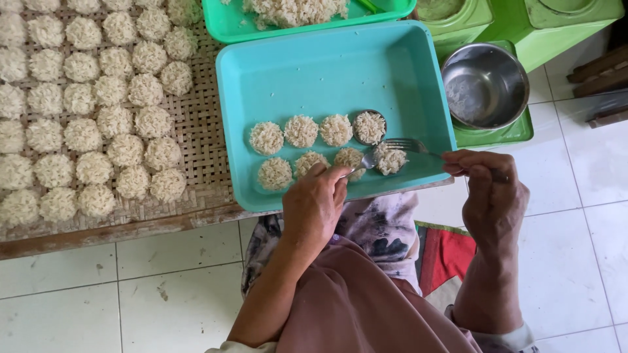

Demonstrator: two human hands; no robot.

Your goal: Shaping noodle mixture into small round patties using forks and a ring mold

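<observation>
Nearest me, her left hand (pixel 314 202) rests curled on the front rim of the shallow turquoise plastic tray (pixel 294 72), fingers loosely bent, apparently holding nothing. Right hand (pixel 487 193) pinches a metal fork (pixel 409 147), handle running left, tines touching the round pale noodle cake (pixel 391 159) between both hands.

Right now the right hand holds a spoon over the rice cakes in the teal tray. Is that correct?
Not quite: the head view shows the right hand holding a fork, not a spoon, over the rice cakes in the teal tray.
</observation>
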